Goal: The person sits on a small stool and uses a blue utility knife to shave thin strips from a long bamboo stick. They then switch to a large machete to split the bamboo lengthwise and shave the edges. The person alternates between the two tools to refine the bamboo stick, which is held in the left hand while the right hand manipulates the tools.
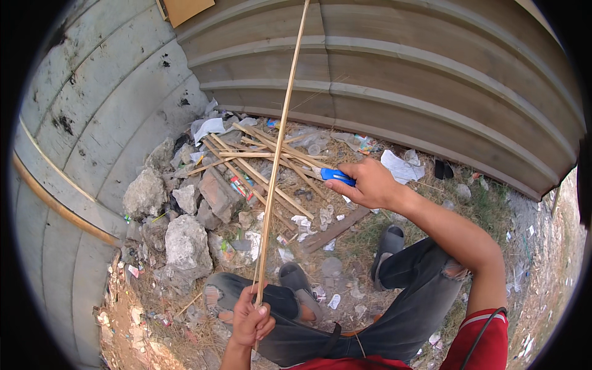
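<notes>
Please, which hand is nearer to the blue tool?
Right: the right hand holds the blue tool. The left hand is lower left of it, gripping a long wooden stick.

Seeing a brown ribbed metal sheet [444, 83] across the far side, a pale wall [120, 80] with black smudges at left, a wooden pole [65, 210] running along it. Grey rocks [187, 243] heaped near the corner. Dark flat board [336, 229] on the ground. White paper [402, 165] by the sheet's foot. Grass [484, 216] to the right.
</notes>
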Available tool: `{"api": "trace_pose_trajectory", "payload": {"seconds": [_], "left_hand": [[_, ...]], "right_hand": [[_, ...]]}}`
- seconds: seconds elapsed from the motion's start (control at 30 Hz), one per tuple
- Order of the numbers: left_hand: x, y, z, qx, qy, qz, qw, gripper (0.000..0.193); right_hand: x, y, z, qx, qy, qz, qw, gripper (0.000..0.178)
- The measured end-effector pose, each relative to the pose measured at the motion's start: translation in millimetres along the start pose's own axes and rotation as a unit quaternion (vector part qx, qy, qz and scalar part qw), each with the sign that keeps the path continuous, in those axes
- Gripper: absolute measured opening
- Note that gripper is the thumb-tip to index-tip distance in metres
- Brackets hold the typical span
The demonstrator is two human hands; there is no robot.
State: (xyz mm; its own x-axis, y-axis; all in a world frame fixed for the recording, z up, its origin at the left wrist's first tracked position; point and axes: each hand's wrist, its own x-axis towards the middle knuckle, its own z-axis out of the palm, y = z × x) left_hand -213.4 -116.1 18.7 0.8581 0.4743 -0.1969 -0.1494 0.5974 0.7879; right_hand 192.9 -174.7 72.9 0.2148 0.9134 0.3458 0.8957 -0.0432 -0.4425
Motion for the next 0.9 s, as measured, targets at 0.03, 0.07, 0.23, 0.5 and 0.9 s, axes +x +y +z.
{"api": "trace_pose_trajectory", "payload": {"seconds": [0.03,0.07,0.23,0.5,0.9], "left_hand": [[0.4,-0.9,0.7,0.029,0.017,0.007,0.999,0.052],[0.0,-2.1,2.6,0.058,0.033,0.015,0.998,0.052],[2.5,-5.7,7.6,0.174,0.078,0.059,0.980,0.052],[13.1,-10.2,13.8,0.180,0.075,0.058,0.979,0.051],[16.3,-9.1,16.0,0.154,0.054,0.032,0.986,0.052]], "right_hand": [[-1.5,-9.6,-1.6,0.011,-0.004,-0.015,1.000,0.054],[-3.8,-16.6,-3.0,0.021,-0.019,-0.026,0.999,0.053],[-16.8,-40.1,0.9,0.005,-0.054,-0.099,0.994,0.051],[-18.4,-52.3,15.0,-0.023,-0.124,-0.103,0.987,0.057],[-17.7,-46.6,19.7,-0.028,-0.050,-0.132,0.990,0.056]]}}
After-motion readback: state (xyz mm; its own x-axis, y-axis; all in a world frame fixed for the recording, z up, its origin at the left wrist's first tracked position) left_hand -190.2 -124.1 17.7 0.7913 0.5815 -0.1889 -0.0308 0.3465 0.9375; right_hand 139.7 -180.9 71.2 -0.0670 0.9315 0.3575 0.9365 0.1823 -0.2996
